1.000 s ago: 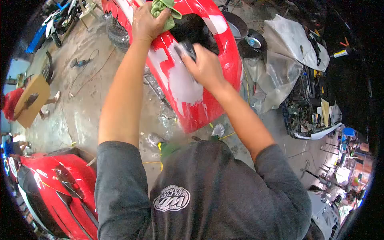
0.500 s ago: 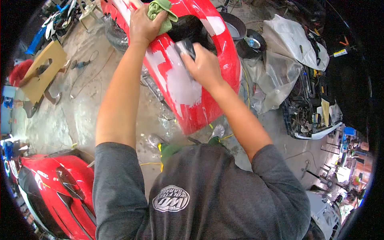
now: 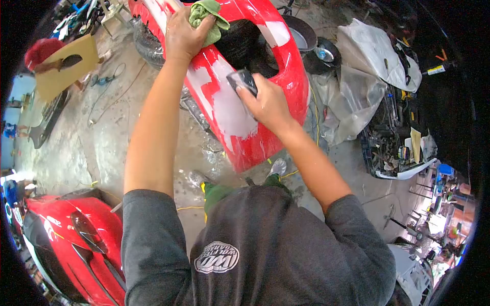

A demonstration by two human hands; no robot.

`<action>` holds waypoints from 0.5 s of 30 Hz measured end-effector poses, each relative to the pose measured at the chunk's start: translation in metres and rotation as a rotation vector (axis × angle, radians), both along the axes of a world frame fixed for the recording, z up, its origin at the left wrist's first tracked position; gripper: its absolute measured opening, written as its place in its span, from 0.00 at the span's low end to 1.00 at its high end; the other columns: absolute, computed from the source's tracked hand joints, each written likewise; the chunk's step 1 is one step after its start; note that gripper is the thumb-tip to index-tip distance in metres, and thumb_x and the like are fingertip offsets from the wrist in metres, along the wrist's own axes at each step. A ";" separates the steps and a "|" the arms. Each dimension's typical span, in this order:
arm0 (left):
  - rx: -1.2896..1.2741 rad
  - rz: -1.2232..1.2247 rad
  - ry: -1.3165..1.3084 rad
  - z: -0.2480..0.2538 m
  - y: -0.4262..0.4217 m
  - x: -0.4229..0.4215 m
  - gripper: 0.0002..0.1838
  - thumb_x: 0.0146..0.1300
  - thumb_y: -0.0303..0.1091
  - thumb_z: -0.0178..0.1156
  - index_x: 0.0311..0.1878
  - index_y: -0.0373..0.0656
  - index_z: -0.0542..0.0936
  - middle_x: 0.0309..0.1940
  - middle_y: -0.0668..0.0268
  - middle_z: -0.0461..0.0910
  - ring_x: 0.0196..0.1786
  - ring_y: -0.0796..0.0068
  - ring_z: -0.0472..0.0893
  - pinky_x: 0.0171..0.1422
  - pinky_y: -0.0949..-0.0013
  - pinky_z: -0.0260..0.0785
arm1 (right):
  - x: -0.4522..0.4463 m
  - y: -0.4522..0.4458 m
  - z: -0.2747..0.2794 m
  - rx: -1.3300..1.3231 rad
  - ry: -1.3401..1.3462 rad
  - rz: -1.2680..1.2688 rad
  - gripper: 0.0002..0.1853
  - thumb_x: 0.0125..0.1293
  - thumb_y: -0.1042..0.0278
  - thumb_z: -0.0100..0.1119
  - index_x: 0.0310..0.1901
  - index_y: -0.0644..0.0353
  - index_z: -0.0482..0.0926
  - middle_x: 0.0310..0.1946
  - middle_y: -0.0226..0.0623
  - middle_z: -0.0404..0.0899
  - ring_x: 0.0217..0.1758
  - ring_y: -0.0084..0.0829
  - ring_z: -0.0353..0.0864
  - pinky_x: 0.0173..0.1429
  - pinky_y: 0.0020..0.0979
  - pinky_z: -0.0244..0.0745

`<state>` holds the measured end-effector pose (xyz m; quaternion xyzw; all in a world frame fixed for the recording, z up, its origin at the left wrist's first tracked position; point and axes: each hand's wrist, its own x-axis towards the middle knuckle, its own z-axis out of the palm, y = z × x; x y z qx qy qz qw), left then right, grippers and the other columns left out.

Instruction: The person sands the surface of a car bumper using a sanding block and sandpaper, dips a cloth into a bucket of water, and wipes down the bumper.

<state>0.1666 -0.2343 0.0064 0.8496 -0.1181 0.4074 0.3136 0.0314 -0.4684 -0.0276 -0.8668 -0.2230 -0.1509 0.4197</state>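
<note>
In the head view, a red car bumper (image 3: 244,153) with pale sanded patches stretches away from my body. My left hand (image 3: 185,38) is closed on a crumpled green cloth (image 3: 209,23) and rests against the bumper's upper left part. Fingers and thumb of my right hand (image 3: 268,102) wrap round a black sanding block (image 3: 244,81). The block lies on the large pale patch (image 3: 232,109), near the edge of the bumper's opening. My palm hides its lower side.
Below the bumper sit dark tyres (image 3: 240,41). A black basin (image 3: 301,33) stands to the right, near plastic sheeting (image 3: 357,97). At left, a person in red (image 3: 43,53) holds a tan board (image 3: 66,71). Behind is a red car (image 3: 76,239). A yellow cord (image 3: 317,120) crosses the floor.
My right hand and the sanding block have slid down the pale patch, toward my body and slightly right. My left hand stays with the cloth. The person at left has shifted with the board.
</note>
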 end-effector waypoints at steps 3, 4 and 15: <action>0.052 0.040 0.061 -0.001 0.001 0.004 0.27 0.62 0.57 0.67 0.44 0.39 0.85 0.44 0.49 0.86 0.55 0.43 0.80 0.68 0.48 0.68 | 0.043 0.016 0.012 -0.044 -0.060 -0.040 0.17 0.70 0.55 0.66 0.40 0.65 0.78 0.34 0.58 0.83 0.40 0.63 0.84 0.43 0.54 0.78; -0.017 0.043 0.065 0.000 -0.003 0.001 0.27 0.62 0.57 0.68 0.45 0.38 0.84 0.46 0.47 0.85 0.55 0.41 0.79 0.68 0.47 0.67 | 0.056 0.021 0.017 -0.082 -0.068 -0.058 0.17 0.70 0.55 0.66 0.40 0.65 0.78 0.34 0.58 0.83 0.40 0.63 0.84 0.43 0.54 0.78; 0.023 0.049 0.019 -0.004 0.000 0.003 0.27 0.61 0.56 0.69 0.46 0.37 0.84 0.46 0.47 0.85 0.56 0.40 0.79 0.66 0.46 0.69 | 0.006 0.018 0.017 0.008 -0.043 0.012 0.16 0.69 0.56 0.65 0.40 0.64 0.78 0.34 0.58 0.84 0.38 0.62 0.85 0.43 0.56 0.80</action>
